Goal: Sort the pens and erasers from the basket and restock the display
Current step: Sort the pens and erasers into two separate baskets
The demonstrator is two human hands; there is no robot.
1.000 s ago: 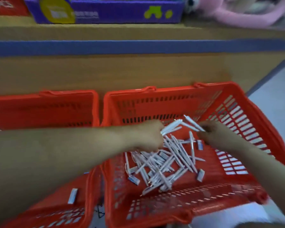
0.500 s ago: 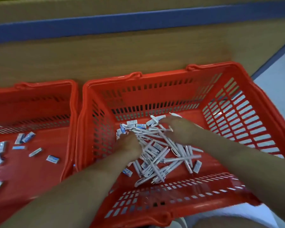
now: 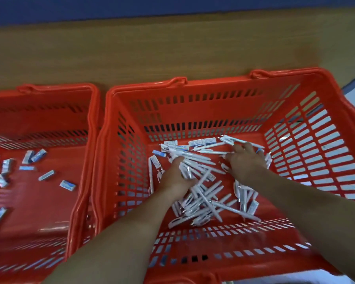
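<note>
so at the far left of the frame there was a red basket with only erasers in it, small blue-and-white wrapped ones scattered loose over the bottom, none stacked. Right beside it, rims pretty much touching, was the second red basket, which took up most of the frame and had the mixed stuff in it. The left hand was down in the middle of that one, fingers curled round a small bunch of white pens, with their ends poking out past the knuckles. The other pens lay in a criss-cross heap running from the center toward the lower right of the basket floor. Along its back wall a few more erasers lay flat in a row, labels up. Further right, the right hand sat over the pens at the back, fingers loose and spread, tips touching a pen but not wrapped round anything as far as I could see, bit blurry though. Behind both baskets was a wooden shelf front with a blue strip along the top edge of the frame
</note>
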